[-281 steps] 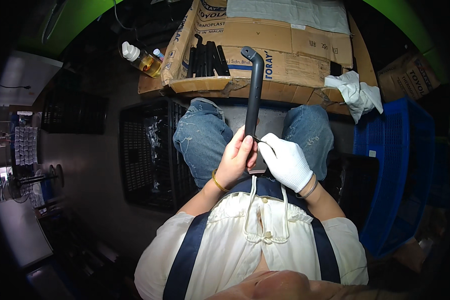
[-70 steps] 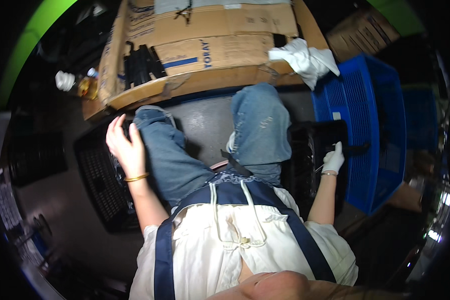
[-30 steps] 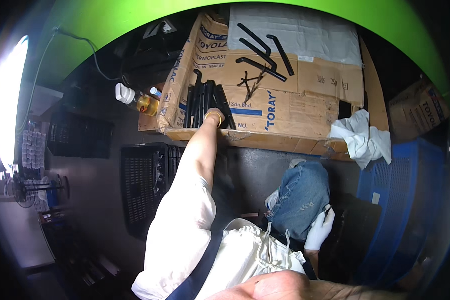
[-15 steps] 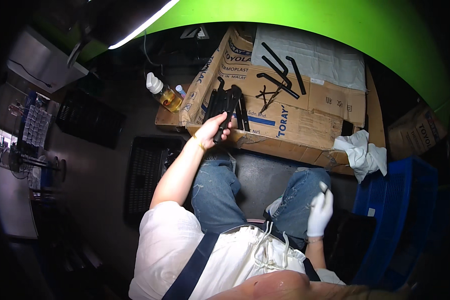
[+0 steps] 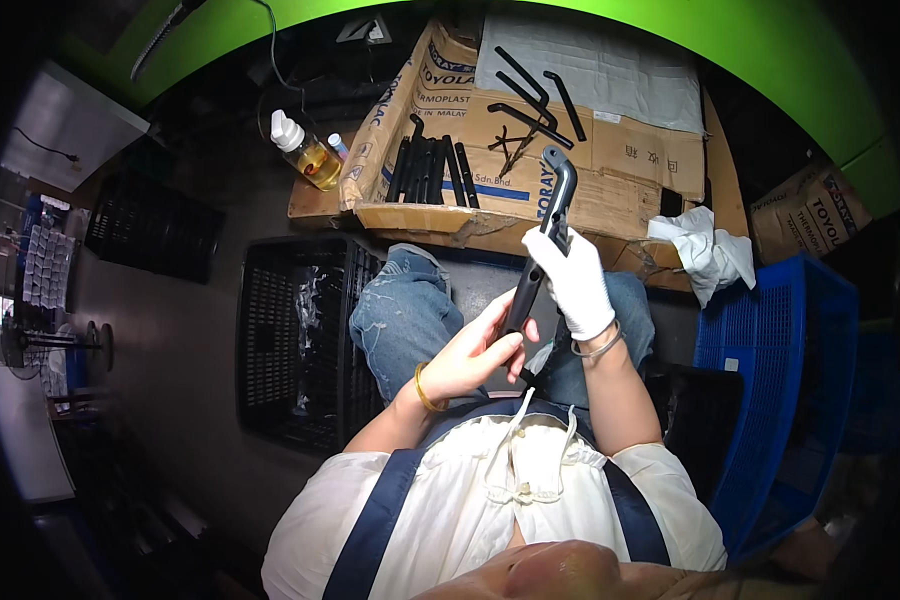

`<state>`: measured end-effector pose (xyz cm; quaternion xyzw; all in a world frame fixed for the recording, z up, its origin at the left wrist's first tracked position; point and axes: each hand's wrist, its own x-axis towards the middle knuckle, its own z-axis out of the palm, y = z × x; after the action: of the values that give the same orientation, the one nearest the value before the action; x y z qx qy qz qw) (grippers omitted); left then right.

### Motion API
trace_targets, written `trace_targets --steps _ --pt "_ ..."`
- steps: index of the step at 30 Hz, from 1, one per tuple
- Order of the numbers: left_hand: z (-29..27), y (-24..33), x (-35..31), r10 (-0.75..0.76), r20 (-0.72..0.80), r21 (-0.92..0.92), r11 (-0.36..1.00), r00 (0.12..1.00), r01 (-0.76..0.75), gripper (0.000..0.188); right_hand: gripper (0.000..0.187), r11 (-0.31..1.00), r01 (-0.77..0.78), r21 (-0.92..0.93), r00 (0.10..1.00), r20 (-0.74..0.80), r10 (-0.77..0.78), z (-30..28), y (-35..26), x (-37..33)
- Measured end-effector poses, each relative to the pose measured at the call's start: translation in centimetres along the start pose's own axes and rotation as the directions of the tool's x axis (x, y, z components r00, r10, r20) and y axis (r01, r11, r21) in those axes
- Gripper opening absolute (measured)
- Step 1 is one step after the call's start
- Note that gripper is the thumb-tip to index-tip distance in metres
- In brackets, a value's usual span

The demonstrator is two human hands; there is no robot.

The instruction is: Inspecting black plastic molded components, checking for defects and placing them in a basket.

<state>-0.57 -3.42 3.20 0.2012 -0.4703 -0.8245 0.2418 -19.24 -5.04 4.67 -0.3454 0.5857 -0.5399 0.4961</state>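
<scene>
In front of my lap both hands hold a long black bent plastic handle, its rounded, holed end pointing up and away. My bare left hand is closed around its lower part. My white-gloved right hand grips it higher up, just below the bend. Beneath the gloved hand is something dark with a pale tip, too obscured to name. Several similar black handles lie side by side at the left of the flattened carton. More bent black handles are scattered toward its far side.
A spray bottle with yellow liquid stands left of the carton. A crumpled white cloth hangs over its right front corner. A black crate sits on the floor at my left, and a blue crate at my right.
My left hand has come back from the row of handles toward my lap with a black handle. My right hand has moved up and inward from my right knee to grip it.
</scene>
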Motion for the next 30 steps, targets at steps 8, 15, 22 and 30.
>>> trace_targets --steps 8,15,22,30 --pt "0.1 0.0 -0.2 0.039 -0.223 -0.092 0.994 0.974 -0.061 0.056 0.022 0.994 0.107 0.02 0.994 0.035 -0.107 -0.7 0.5 -2.4" --pt "0.1 -0.3 0.2 0.011 -0.336 -0.059 0.998 0.942 -0.033 0.056 0.014 0.718 0.42 -0.555 0.885 0.424 -0.19 -1.1 0.7 -8.2" --pt "0.3 -0.2 0.2 -0.074 -0.369 -0.122 0.992 0.926 0.03 0.061 0.013 0.633 0.454 -0.627 0.889 0.362 -0.279 -0.3 -0.5 -8.7" --pt "0.6 -0.5 0.4 -0.086 -0.293 -0.137 0.989 0.952 0.047 0.064 0.007 0.621 0.388 -0.682 0.921 0.263 -0.286 0.4 -0.4 -9.2"
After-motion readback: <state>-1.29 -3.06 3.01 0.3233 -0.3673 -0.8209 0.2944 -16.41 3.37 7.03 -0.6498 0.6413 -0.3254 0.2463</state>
